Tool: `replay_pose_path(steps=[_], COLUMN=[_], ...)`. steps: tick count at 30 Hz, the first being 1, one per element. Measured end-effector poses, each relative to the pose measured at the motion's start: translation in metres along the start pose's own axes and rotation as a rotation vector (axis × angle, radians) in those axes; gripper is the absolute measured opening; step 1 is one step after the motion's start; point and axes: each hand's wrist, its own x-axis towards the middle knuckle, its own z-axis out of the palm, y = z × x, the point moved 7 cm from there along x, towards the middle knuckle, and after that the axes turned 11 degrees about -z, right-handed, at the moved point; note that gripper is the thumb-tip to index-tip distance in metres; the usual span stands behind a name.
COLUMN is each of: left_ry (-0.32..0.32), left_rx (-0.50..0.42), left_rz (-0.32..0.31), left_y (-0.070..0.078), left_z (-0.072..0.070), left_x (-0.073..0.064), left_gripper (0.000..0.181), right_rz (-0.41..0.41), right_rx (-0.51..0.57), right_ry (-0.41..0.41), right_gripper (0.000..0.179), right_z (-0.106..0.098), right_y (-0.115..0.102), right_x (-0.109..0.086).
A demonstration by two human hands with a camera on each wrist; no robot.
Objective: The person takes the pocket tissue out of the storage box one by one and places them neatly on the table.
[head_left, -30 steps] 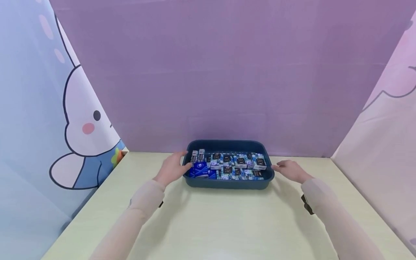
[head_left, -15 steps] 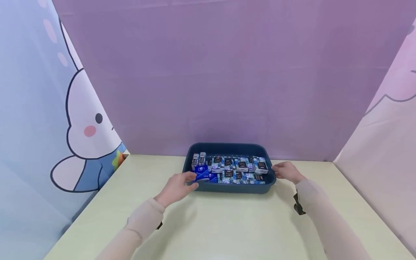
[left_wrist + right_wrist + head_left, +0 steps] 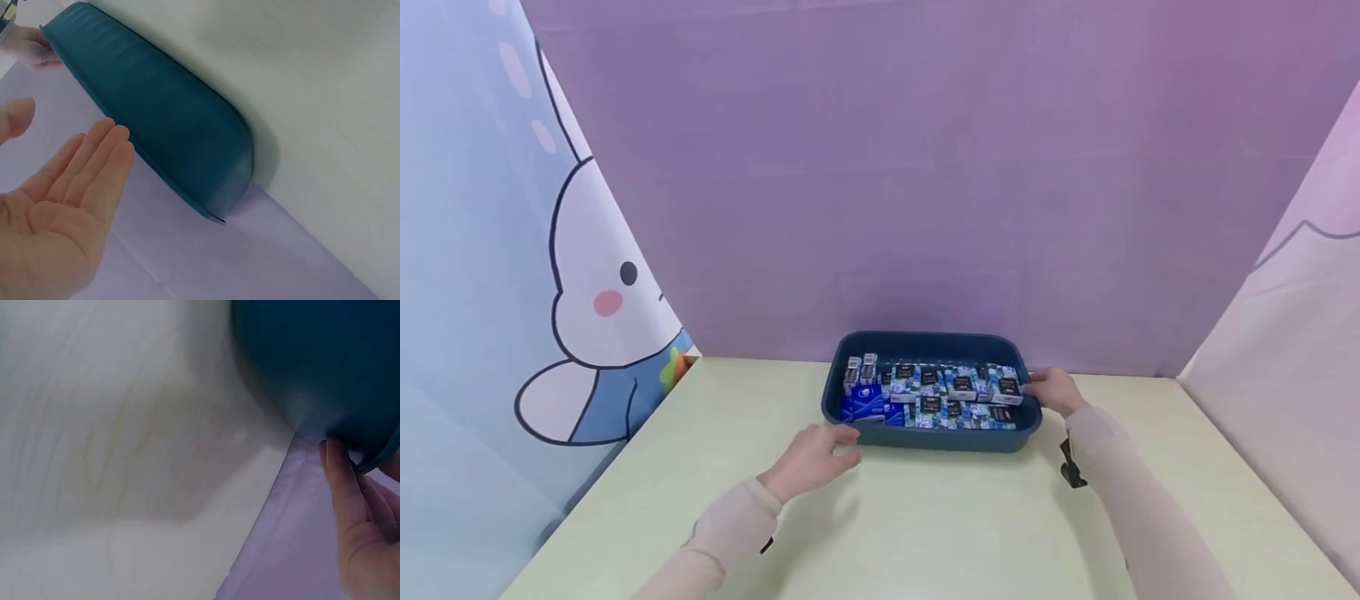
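A dark blue-green plastic bin (image 3: pixel 942 438) stands on the table, filled with small packs. Several packs (image 3: pixel 931 408) have a blue floral print and dark labels; plain bright blue packs (image 3: pixel 868 400) lie at the left. My right hand (image 3: pixel 1054 390) grips the bin's right rim, its fingers (image 3: pixel 342 469) beneath the lip and the thumb on the inner side. My left hand (image 3: pixel 811 460) is held off the bin's front left corner, holding nothing. In the left wrist view, the fingers of that left hand (image 3: pixel 69 212) are extended, overlapping the rim there.
A purple cloth wall (image 3: pixel 925 183) rises directly behind the bin. Printed cloth panels stand at both sides, the left panel (image 3: pixel 602 250) bearing a cartoon rabbit. The pale table (image 3: pixel 940 533) extends in front.
My left hand has left the bin's left end and come towards me, down past the front corner. My right hand has moved in and taken hold of the right rim.
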Motion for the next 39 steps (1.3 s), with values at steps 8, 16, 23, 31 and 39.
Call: replay_pose_path(steps=[8,16,23,31,39], left_ry=[0.022,0.09,0.117,0.136,0.101], left_rx=[-0.032,-0.079,0.004,0.184,0.251], left_rz=[0.019,0.004,0.0,-0.127,-0.321], left_y=[0.002,0.006,0.011,0.01,0.006], left_z=[-0.002,-0.013,-0.019,-0.023,-0.014], left_x=[0.001,0.015,0.042,0.075,0.094], left_gripper=[0.037,0.033,0.032,0.037,0.047], right_rz=[0.056,0.102,0.109,0.114,0.116], right_rx=[-0.033,-0.051,-0.06,-0.063,-0.083], right_ry=[0.004,0.01,0.017,0.022,0.017], right_gripper=[0.039,0.039,0.039,0.039,0.039], right_z=[0.0,-0.001,-0.004,-0.001,0.0], right_y=[-0.004,-0.003,-0.005,-0.002,0.004], right_x=[0.0,-0.001,-0.005,-0.006,-0.002])
